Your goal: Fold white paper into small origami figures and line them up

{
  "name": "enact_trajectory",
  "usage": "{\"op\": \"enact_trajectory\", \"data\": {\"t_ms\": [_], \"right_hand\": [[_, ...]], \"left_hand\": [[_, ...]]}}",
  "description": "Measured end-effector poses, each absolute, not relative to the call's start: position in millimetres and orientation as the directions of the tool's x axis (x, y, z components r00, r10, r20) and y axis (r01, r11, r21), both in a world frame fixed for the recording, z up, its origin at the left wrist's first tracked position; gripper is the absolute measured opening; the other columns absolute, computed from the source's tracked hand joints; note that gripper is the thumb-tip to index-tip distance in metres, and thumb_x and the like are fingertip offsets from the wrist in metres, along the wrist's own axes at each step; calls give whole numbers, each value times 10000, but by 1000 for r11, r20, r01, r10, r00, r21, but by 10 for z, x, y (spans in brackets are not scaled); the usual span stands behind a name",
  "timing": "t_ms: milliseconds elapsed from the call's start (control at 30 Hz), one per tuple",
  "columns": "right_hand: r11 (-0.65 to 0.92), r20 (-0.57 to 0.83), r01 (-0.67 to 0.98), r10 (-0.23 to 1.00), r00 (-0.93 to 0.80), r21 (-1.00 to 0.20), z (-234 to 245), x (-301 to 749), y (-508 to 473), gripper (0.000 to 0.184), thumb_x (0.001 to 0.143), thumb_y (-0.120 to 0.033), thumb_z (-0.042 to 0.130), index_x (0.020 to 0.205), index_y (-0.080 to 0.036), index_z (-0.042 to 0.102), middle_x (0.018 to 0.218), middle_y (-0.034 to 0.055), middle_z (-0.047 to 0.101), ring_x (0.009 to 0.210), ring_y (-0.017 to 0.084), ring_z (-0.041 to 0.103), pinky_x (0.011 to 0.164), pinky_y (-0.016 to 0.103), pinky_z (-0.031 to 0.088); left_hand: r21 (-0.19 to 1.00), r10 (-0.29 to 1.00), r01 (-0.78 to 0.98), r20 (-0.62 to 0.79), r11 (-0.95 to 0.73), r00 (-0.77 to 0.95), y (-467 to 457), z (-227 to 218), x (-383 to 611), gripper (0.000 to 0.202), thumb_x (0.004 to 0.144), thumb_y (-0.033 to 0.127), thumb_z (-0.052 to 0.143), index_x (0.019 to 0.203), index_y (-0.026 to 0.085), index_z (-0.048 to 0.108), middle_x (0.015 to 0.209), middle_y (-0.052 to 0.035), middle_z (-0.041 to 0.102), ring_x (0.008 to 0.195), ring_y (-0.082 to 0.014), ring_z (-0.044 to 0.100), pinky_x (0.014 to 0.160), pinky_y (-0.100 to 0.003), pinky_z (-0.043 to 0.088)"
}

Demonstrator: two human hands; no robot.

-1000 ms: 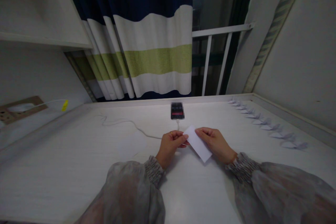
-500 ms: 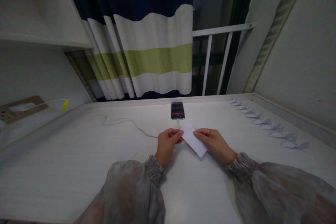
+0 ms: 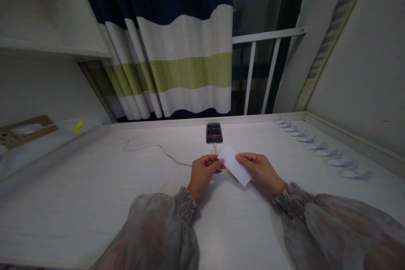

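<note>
A small white rectangular piece of paper [image 3: 238, 169] is held slantwise above the white table, its lower end pointing down and to the right. My left hand [image 3: 205, 174] pinches its left edge near the upper corner between thumb and fingers. On the opposite edge, the thumb of my right hand [image 3: 262, 171] lies on top, with the other fingers mostly hidden behind the paper. Both hands are closed on the sheet. Just beyond them a phone [image 3: 214, 133] lies on the table with a cable plugged into its near end.
Several folded paper pieces [image 3: 321, 149] stand in a row along the table's right side. A pale cable [image 3: 164, 152] runs from the left towards my left hand. At the left wall is a socket panel [image 3: 28, 130]. A striped curtain [image 3: 190, 71] hangs behind the table [image 3: 95, 202].
Both hands have shifted very slightly to the right with the paper. The lower tip of the paper sits a little higher. Everything else is unchanged.
</note>
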State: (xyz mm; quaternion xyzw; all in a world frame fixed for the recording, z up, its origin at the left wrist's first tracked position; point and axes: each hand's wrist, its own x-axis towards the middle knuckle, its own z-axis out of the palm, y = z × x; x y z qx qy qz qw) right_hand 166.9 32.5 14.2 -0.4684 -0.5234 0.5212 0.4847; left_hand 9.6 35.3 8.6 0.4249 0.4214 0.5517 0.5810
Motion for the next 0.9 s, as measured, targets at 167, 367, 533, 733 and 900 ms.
{"op": "enact_trajectory", "data": {"t_ms": [167,367,533,733,900], "right_hand": [[27,27,-6,995,-93,-1000,128,1666,326,344,615,-435,627,750,-123,680,585,13,607,505,104,477,473,233,336],[46,46,-7,994,-100,-999,140,1647,308,347,617,-443,620,742,-123,671,586,8,598,503,98,464,476,230,332],[63,61,16,992,-107,-998,139,1647,297,356,634,-451,604,746,-118,660,598,7,590,507,94,457,474,227,328],[71,65,54,993,-98,-996,154,1639,285,362,646,-465,588,741,-121,654,593,5,583,505,96,460,474,227,337],[59,52,64,994,-95,-996,152,1645,287,368,626,-483,593,699,-126,646,577,9,581,496,102,461,461,227,336]], "left_hand": [[960,1000,-281,-15,17,8,346,97,105,218,534,221,716,680,97,613,606,-30,651,527,-102,593,514,-197,453],[960,1000,-280,-16,13,-9,353,91,101,218,539,242,711,655,94,600,598,-29,640,517,-100,591,505,-194,457],[958,1000,-288,-19,13,-16,354,86,105,225,539,258,708,643,95,594,585,-23,632,502,-95,583,502,-196,463],[956,1000,-294,-22,16,-15,356,78,111,240,531,272,710,634,99,579,572,-14,620,494,-89,572,520,-204,472],[964,999,-262,-22,34,49,351,81,103,251,544,310,695,628,107,574,558,-14,605,502,-89,554,533,-218,467]]}}
